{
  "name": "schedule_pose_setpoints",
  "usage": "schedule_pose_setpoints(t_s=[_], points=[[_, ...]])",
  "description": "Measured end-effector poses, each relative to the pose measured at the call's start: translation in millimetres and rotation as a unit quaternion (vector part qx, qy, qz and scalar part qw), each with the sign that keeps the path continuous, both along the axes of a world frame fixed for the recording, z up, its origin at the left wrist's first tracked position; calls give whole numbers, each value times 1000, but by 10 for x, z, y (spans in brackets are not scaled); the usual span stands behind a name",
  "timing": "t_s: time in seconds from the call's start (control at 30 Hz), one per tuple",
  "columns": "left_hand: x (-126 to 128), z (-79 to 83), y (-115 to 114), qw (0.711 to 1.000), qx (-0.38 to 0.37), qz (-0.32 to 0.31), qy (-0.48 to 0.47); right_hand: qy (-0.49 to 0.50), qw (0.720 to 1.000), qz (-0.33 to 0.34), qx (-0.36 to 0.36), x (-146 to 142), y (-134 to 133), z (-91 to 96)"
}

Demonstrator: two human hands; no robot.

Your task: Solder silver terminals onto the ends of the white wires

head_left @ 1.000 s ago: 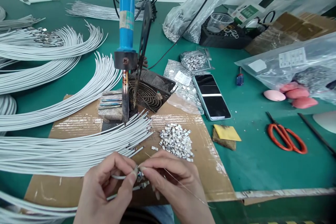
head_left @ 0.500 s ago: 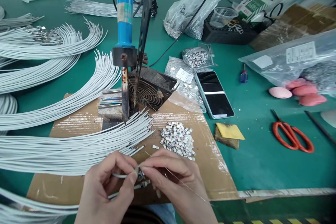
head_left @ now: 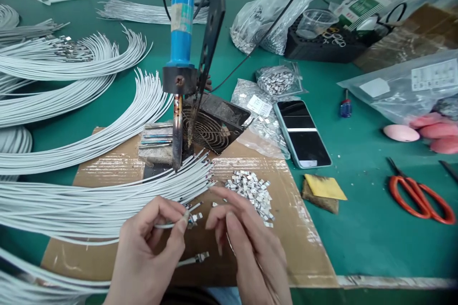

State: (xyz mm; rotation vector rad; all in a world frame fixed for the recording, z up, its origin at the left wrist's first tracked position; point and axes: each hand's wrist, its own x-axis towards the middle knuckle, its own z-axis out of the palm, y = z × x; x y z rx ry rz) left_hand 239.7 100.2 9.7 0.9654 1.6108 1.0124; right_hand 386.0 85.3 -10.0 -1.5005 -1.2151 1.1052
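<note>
My left hand (head_left: pixel 146 252) pinches a thin white wire (head_left: pixel 168 225) between thumb and forefinger; a small metal terminal (head_left: pixel 193 218) sits at the wire's tip. A second wire with a terminal (head_left: pixel 200 258) pokes out below that hand. My right hand (head_left: pixel 246 243) hovers just right of the terminal with its fingers apart, and I see nothing in them. Its forefinger reaches toward a pile of small metal clips (head_left: pixel 252 189) on the cardboard sheet (head_left: pixel 296 243).
An upright blue-handled soldering iron (head_left: pixel 182 24) points down at a fan (head_left: pixel 211 126) behind the hands. Bundles of white wires (head_left: pixel 89 200) fan out to the left. To the right lie a phone (head_left: pixel 302 133), a yellow sponge (head_left: pixel 324 189), orange scissors (head_left: pixel 418 198) and plastic bags (head_left: pixel 265 119).
My right hand has let go of the terminal and drawn apart from the left, its fingers opening toward the clip pile. The left hand keeps its pinch on the wire. The view shifted slightly.
</note>
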Motion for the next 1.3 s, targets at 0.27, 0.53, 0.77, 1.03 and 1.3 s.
schedule_pose_setpoints(t_s=[0.27,0.53,0.77,1.03,1.3], points=[[-39,-2,95,999,-7,27,36,-131,988,-55,54,-130,19,-2],[-59,11,173,998,1,48,40,-86,991,24,97,-68,186,19],[-67,2,235,998,6,53,24,-25,993,49,100,-44,318,-3],[-72,5,303,998,6,60,7,56,997,31,47,-145,380,40],[-59,19,321,998,6,59,31,70,998,-4,10,-164,393,85]])
